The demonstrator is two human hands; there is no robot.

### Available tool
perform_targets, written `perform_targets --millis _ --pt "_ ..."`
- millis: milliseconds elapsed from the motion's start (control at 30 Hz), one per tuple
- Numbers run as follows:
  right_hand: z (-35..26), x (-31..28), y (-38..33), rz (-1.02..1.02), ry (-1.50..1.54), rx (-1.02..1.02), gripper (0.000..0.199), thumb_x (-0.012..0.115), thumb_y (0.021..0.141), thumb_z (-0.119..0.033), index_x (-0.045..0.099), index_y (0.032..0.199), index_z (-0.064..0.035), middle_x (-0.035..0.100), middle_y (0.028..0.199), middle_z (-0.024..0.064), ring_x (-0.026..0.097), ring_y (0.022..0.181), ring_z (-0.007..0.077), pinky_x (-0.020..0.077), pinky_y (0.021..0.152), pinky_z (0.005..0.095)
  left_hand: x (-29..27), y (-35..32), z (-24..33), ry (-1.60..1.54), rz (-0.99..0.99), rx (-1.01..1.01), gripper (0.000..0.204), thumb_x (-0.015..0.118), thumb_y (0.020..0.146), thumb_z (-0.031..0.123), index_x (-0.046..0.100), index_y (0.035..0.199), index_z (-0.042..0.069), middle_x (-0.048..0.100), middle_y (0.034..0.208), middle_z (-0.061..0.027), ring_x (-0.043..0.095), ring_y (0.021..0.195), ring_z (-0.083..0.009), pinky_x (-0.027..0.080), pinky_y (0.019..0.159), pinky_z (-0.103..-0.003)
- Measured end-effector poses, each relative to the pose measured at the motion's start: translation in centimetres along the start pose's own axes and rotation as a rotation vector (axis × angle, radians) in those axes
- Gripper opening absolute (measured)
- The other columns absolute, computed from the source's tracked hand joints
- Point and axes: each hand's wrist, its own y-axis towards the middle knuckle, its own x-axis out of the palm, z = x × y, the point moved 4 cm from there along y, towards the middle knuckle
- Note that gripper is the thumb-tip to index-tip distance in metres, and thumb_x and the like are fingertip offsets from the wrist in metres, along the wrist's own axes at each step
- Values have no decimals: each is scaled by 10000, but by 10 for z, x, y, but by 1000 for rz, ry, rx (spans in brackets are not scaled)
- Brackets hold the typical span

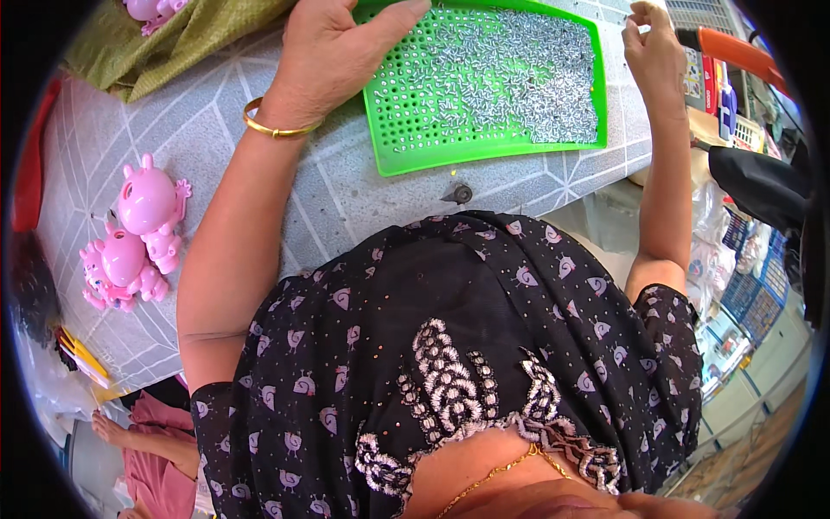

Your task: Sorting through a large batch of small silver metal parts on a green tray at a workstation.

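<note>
Green perforated tray [484, 154] is lying toward the right edge of the patterned table [333, 199], its near side facing the person. Small silvery metal pieces [553, 86] are bunching thickly over its right half and thinning leftward, where some holes are showing dark. Left hand [333, 56] is resting at the tray's far left corner, thumb reaching over it; the other fingers are running out of view, so can't tell if it's gripping. Right hand [653, 48] is hovering by the table's right edge, apart from the tray, fingers curling; can't tell if it's holding anything. Small dark part [462, 194] is sitting just nearside of the tray. Pink toys [149, 205] are standing near the table's left edge, olive sack [186, 43] slumping beyond them.
</note>
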Motion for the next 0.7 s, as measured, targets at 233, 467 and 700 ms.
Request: perform_targets --millis 233,467,700 --pt "-150 -10 -22 -241 441 -334 120 675 916 -16 638 1030 -21 640 874 58 591 721 122 481 644 271 -5 -2 1 94 37 64 297 735 926 140 654 1157 -28 652 1014 -20 571 933 -90 475 841 -238" --pt "-182 15 -34 -366 507 -444 114 745 865 -30 671 951 -26 668 901 58 641 731 147 519 672 286 -3 1 3 71 35 105 290 732 927 142 654 1149 -28 653 1009 -21 567 938 -85 476 843 -241" --pt "-192 13 -31 -348 419 -563 120 740 850 -32 663 942 -35 650 877 79 663 768 230 533 702 332 -4 0 -2 -5 4 43 285 729 939 143 645 1151 -28 632 1008 -6 548 924 -75 474 819 -231"
